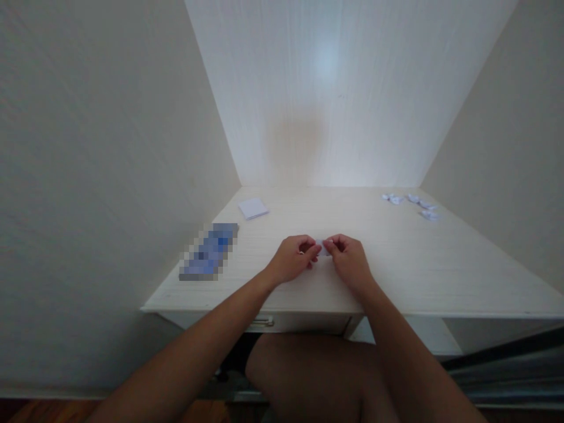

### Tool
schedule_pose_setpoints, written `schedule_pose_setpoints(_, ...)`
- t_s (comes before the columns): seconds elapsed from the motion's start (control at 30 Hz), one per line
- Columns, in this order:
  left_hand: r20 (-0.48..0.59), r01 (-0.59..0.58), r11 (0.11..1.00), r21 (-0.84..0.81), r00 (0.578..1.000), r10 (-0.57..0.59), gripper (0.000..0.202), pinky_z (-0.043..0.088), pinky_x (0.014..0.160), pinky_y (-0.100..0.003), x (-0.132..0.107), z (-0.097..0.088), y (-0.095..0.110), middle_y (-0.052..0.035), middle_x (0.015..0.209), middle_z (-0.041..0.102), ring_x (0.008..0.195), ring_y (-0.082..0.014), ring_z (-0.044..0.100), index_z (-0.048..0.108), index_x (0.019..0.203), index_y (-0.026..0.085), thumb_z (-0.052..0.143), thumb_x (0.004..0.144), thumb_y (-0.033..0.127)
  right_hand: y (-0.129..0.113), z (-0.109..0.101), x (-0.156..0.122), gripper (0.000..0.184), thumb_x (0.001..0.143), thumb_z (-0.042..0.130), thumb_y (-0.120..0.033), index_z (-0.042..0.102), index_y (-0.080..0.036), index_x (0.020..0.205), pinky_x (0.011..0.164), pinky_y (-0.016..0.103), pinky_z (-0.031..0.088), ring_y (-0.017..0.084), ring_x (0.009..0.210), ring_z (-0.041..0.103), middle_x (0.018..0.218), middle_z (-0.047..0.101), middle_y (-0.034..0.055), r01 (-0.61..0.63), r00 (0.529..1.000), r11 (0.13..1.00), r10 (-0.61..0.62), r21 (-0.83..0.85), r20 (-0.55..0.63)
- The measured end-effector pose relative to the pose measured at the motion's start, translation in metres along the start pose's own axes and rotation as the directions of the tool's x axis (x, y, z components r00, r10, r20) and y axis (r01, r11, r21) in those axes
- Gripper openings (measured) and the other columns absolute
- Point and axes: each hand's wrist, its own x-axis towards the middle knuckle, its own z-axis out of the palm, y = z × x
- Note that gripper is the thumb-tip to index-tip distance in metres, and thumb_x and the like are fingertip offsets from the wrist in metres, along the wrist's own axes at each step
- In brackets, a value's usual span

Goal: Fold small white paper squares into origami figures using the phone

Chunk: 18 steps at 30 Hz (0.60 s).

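Observation:
Both of my hands rest on the white desk (396,264) near its front edge, pinching one small white piece of paper (322,248) between them. My left hand (294,257) grips its left end with curled fingers. My right hand (350,258) grips the right end, fingers also closed. Most of the paper is hidden by my fingertips.
A small stack of white paper squares (252,208) lies at the back left. A blurred-out flat blue object (210,252) lies left of my hands. Several small folded white paper pieces (414,202) sit at the back right. Walls enclose the desk on three sides; a drawer handle (263,321) shows below.

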Motion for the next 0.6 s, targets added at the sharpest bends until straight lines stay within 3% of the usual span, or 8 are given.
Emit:
schedule_pose_setpoints(0.1,0.037,-0.032,0.997,0.076,0.999,0.029,0.028,0.046,0.055,-0.024,0.0000,0.0002,0.0015,-0.0021,0.064,0.069,0.055,-0.0130,0.061,0.068,0.074,0.016,0.060,0.090,0.037,-0.0015,0.0015,-0.0012,0.026,0.082,0.061,-0.040,0.072,-0.019,0.073,0.064,0.032,0.043,0.019,0.064,0.058,0.068,0.070,0.0046,-0.037,0.998,0.999,0.039,0.033,-0.053)
schedule_pose_setpoints(0.23,-0.021,-0.014,0.993,0.117,1.000,0.017,0.028,0.043,0.054,-0.024,0.0003,0.0002,0.0058,-0.0017,0.059,0.067,0.051,-0.0122,0.058,0.068,0.067,0.016,0.061,0.088,0.034,-0.0038,0.0046,-0.0019,0.026,0.080,0.063,-0.042,0.072,-0.018,0.071,0.061,0.031,0.042,0.018,0.061,0.055,0.063,0.067,0.0033,-0.058,0.995,0.994,0.065,0.092,-0.073)
schedule_pose_setpoints(0.47,-0.002,0.018,0.999,-0.038,1.000,-0.018,0.024,0.046,0.051,-0.022,0.0020,0.0017,0.0016,-0.0025,0.066,0.070,0.050,-0.0112,0.058,0.074,0.079,0.015,0.064,0.086,0.035,0.0012,0.0029,0.0042,0.031,0.077,0.067,-0.047,0.072,-0.017,0.072,0.061,0.030,0.043,0.017,0.061,0.055,0.067,0.068,0.0033,-0.111,0.991,0.970,0.124,0.218,-0.045)
schedule_pose_setpoints(0.6,-0.065,0.007,0.991,-0.133,0.998,-0.016,0.024,0.047,0.049,-0.023,0.0037,0.0029,-0.0028,-0.0033,0.067,0.071,0.050,-0.0115,0.058,0.072,0.076,0.014,0.068,0.083,0.037,0.0017,-0.0004,0.0045,0.032,0.080,0.064,-0.047,0.072,-0.017,0.073,0.059,0.029,0.043,0.016,0.059,0.054,0.066,0.068,0.0031,-0.088,0.996,0.974,0.092,0.209,-0.007)
